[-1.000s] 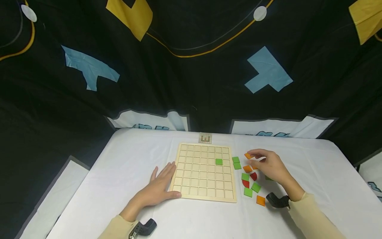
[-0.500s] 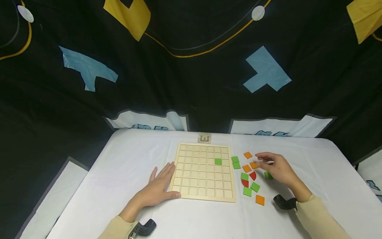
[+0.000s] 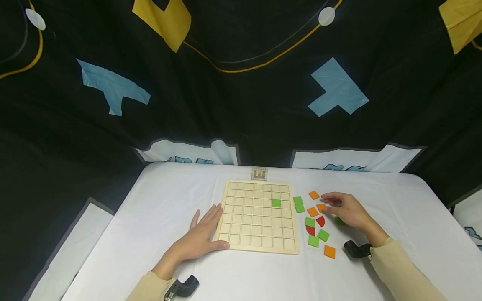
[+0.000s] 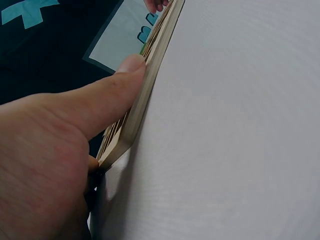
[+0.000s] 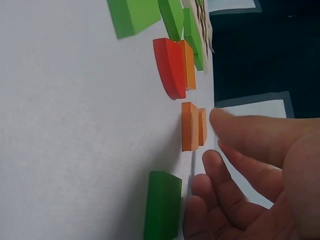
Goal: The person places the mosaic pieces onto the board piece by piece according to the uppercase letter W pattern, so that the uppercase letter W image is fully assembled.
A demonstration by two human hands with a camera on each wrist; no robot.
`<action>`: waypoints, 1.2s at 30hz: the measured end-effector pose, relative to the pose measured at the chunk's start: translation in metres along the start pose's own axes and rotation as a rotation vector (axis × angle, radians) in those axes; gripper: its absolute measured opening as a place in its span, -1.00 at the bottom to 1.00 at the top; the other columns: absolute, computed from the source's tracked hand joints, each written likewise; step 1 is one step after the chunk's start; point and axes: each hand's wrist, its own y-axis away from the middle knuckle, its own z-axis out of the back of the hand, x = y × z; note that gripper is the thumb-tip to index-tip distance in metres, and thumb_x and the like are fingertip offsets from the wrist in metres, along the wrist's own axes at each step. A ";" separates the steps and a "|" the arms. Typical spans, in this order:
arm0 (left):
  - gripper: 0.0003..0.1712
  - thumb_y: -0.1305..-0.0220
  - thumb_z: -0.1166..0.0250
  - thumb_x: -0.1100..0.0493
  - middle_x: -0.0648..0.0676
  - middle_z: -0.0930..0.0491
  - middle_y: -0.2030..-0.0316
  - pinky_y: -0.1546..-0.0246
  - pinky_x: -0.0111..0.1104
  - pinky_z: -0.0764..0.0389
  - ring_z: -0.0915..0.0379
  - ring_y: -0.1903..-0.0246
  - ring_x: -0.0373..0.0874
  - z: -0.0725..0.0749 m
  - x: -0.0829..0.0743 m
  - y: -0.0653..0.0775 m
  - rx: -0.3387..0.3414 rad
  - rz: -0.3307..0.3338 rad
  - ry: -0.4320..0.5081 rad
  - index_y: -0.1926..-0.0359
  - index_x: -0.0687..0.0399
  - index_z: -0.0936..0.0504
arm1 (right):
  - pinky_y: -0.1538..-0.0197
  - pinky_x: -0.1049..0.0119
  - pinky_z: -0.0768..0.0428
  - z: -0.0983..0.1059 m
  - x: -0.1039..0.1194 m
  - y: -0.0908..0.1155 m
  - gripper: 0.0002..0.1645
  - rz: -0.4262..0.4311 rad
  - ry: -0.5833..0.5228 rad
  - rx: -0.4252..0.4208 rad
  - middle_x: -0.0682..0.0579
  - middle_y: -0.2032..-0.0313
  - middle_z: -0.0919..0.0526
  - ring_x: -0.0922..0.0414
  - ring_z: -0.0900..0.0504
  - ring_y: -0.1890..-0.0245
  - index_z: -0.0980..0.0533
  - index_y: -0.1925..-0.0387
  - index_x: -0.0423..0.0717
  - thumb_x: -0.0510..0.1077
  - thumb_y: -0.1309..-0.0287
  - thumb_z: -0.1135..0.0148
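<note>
A wooden grid board (image 3: pixel 256 221) lies flat, a green square tile (image 3: pixel 276 203) in one cell. My left hand (image 3: pixel 197 238) rests along its left side, fingers extended. In the left wrist view the thumb (image 4: pixel 107 97) lies over the board's near edge (image 4: pixel 142 105). My right hand (image 3: pixel 350 211) hovers right of the loose tiles, fingers loosely bent, holding nothing. Its thumb and index are right beside an orange tile (image 3: pixel 321 207). In the right wrist view this orange tile (image 5: pixel 189 127) stands just beyond the thumb tip, with a green tile (image 5: pixel 162 206) below the fingers.
Right of the board lie green tiles (image 3: pixel 314 241), red quarter-round pieces (image 3: pixel 320 221) and more orange tiles (image 3: pixel 329 251). A small patterned card (image 3: pixel 259 173) lies behind the board on the white-covered table (image 3: pixel 180 184). A black patterned cloth (image 3: pixel 233 108) hangs behind.
My right hand has drawn back to the right from the far orange tile, which now lies uncovered, and its fingertips are beside the nearer orange tile. The left hand has stayed put.
</note>
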 end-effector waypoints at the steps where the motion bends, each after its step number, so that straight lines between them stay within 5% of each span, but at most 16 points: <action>1: 0.25 -0.21 -0.30 -0.38 0.22 0.15 -0.58 -0.43 0.18 0.52 0.33 -0.57 0.10 0.000 0.000 0.000 0.000 0.000 0.001 -0.56 0.33 0.06 | -0.20 -0.16 -0.52 0.000 0.000 -0.001 -0.49 -0.005 0.003 0.003 -0.26 -0.12 -0.63 -0.20 -0.54 -0.10 -0.53 -0.20 -0.28 -0.20 -0.24 -0.36; 17: 0.25 -0.20 -0.32 -0.37 0.21 0.13 -0.58 -0.43 0.18 0.52 0.32 -0.57 0.11 0.000 0.000 0.000 -0.005 0.007 0.015 -0.56 0.32 0.05 | -0.15 -0.16 -0.55 0.000 0.006 -0.005 -0.56 0.020 0.121 0.056 -0.32 -0.10 -0.58 -0.18 -0.52 0.00 -0.57 -0.12 -0.31 -0.38 -0.16 -0.34; 36: 0.25 -0.20 -0.32 -0.36 0.21 0.14 -0.58 -0.44 0.18 0.50 0.32 -0.57 0.11 0.000 -0.003 0.001 0.001 0.005 0.009 -0.57 0.31 0.05 | -0.15 -0.20 -0.54 0.002 0.000 -0.002 -0.68 0.077 0.177 0.041 -0.33 -0.08 -0.58 -0.21 -0.54 -0.01 -0.62 -0.02 -0.24 -0.27 -0.22 -0.36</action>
